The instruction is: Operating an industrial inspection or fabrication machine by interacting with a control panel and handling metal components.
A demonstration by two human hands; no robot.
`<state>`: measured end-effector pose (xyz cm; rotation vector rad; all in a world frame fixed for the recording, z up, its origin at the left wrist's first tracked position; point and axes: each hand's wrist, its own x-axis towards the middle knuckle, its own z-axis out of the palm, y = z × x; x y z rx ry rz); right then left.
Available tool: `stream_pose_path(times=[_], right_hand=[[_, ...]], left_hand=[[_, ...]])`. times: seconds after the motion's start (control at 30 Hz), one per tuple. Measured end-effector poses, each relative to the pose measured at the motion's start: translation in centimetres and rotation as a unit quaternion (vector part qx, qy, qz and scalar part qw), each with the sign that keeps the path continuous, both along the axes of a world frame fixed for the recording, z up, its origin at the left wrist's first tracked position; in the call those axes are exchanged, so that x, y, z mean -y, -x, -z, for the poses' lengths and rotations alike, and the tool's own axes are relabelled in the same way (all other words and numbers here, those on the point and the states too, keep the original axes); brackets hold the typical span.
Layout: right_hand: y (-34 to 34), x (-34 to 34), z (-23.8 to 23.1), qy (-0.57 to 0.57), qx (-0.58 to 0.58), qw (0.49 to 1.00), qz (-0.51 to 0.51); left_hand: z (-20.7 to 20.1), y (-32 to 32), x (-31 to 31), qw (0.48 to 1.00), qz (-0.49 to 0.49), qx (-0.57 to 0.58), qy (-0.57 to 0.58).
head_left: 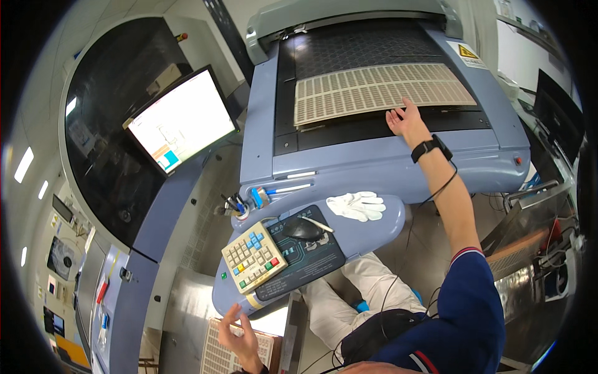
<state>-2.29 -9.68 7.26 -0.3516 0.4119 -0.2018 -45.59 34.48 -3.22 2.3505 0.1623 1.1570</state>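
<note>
A large pale panel (380, 91) with rows of small rectangular cut-outs lies on the black bed (367, 47) of a blue-grey machine. Just at its front edge is my right hand (408, 124), palm turned up and fingers apart; whether a fingertip touches the panel I cannot tell. My left hand (242, 341) is low on the left, thumb and fingers spread, holding nothing. Beneath and beside it lies a similar patterned panel (218, 355), partly hidden by the hand and cut off by the lower rim.
A blue-grey shelf bears a beige keypad (252, 258), a black mouse (303, 229) on a dark mat (324, 255), and white gloves (358, 206). Pens stand in a holder (238, 209). A lit monitor (182, 121) is at left. A metal frame (529, 206) stands at right.
</note>
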Motion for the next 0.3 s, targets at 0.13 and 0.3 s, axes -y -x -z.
stream_pose_path(times=[0.13,0.3], right_hand=[[2.1,4.5,0.5,0.097,0.179,0.975,-0.093],[13.4,3.7,1.2,0.195,0.261,0.944,-0.045]], left_hand=[[0.5,-2.0,4.1,0.981,0.135,0.093,0.100],[0.6,-6.5,8.8,0.913,0.300,0.112,0.253]])
